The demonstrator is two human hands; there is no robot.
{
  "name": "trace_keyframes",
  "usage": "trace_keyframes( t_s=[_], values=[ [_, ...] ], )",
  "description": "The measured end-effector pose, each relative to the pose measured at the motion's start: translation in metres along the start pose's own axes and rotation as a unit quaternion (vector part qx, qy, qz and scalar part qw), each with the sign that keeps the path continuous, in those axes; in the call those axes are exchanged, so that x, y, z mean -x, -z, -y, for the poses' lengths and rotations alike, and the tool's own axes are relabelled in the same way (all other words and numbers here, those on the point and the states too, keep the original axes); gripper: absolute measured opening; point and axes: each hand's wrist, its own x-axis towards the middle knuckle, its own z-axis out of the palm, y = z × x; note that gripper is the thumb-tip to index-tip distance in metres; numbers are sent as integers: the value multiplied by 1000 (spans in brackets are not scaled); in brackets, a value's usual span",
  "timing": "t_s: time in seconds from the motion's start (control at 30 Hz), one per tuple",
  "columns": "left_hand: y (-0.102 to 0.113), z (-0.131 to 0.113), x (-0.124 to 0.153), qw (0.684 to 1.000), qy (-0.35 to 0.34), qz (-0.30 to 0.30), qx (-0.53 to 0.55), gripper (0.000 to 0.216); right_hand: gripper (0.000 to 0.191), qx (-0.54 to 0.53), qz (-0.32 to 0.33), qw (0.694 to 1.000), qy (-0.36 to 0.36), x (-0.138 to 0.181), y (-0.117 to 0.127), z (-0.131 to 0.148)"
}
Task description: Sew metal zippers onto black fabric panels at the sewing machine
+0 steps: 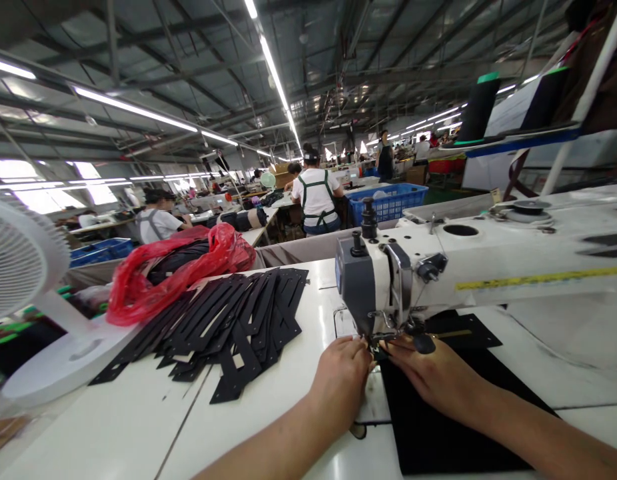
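Note:
I sit at a white sewing machine [468, 260] on a white table [138, 427]. My left hand [341, 380] is curled at the needle area under the machine head, its fingertips pinched together on something I cannot make out. My right hand [431, 373] lies on a black fabric piece [438, 433] just right of the needle, fingers pressed together and pointing toward the presser foot. The fingertips of both hands almost meet below the needle.
A heap of black cut strips [228, 320] lies left of the machine, with a red plastic bag [178, 267] behind it. A white fan [23, 267] stands at the far left. Other workers [316, 197] sit at tables beyond; a blue crate [391, 200] is behind the machine.

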Motion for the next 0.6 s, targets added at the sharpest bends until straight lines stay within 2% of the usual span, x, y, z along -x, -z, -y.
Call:
trace_keyframes(
  t_s=[0.33,0.6],
  values=[
    [-4,0,5,1000,13,-5,22,5,32,-23,-11,1000,-15,4,-3,3],
    [-4,-1,5,999,36,4,38,7,28,21,-30,999,-32,4,-8,4]
  ],
)
